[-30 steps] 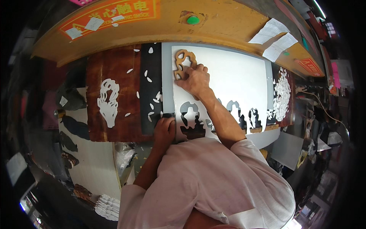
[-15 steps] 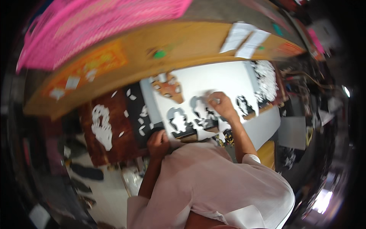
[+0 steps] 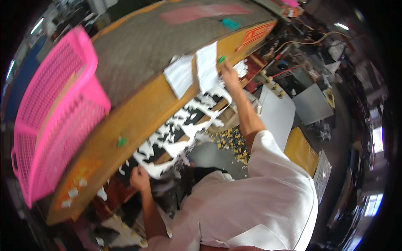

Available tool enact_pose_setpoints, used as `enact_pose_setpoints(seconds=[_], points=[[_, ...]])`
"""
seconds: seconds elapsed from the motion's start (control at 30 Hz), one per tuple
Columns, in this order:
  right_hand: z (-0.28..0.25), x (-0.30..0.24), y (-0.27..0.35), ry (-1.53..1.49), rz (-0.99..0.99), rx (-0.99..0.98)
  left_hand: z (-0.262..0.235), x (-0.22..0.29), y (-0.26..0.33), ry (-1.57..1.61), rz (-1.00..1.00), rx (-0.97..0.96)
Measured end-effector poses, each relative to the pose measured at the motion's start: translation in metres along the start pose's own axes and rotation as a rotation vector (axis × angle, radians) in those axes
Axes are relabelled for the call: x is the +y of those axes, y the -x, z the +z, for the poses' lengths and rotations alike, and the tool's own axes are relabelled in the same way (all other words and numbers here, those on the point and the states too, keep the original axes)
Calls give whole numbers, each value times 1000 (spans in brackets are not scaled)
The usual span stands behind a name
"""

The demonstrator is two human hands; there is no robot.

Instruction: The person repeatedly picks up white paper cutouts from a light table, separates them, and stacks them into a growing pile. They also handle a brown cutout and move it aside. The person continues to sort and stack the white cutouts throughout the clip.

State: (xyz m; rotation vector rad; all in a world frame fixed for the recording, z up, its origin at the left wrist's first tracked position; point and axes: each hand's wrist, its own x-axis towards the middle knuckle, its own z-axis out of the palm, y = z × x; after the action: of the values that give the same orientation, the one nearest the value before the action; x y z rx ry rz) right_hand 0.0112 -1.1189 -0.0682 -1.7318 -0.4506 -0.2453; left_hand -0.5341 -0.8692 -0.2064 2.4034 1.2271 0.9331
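Note:
A white sheet (image 3: 173, 149) full of cut-out holes lies along the near side of a wide orange-brown machine beam (image 3: 134, 121), which hides its far part. Strips of the sheet hang over the front edge. My right hand (image 3: 229, 77) reaches far forward, its fingers curled at a green button (image 3: 222, 60) on the beam's right part; what they grip is hidden. Down at the sheet's left end, my left hand (image 3: 139, 179) is closed, and I cannot see whether anything is in it. Another green button (image 3: 121, 142) sits on the beam above it.
A pink plastic basket (image 3: 63, 121) stands on the beam's left. White papers (image 3: 180, 76) hang over its front edge. Yellow and dark scraps (image 3: 234, 144) lie below the sheet. To the right are a grey panel (image 3: 276, 115) and a yellow padded seat (image 3: 299, 146).
The view has turned and the beam now covers much of the sheet. My right hand has left the cut-outs for the green button. The brown die on the sheet is out of sight.

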Motion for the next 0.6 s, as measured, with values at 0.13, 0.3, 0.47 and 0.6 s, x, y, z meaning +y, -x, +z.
enact_pose_setpoints(seconds=[0.13,0.3,0.47,0.6], points=[[28,19,133,550,-764,-406,3,-1,-2,15,57,40],[66,2,231,525,-591,-606,-7,11,-2,180,64,36],[71,-1,223,561,-447,-734,-5,15,-1,132,35,70],[71,21,229,374,-404,-651,5,4,5,117,-25,92]])
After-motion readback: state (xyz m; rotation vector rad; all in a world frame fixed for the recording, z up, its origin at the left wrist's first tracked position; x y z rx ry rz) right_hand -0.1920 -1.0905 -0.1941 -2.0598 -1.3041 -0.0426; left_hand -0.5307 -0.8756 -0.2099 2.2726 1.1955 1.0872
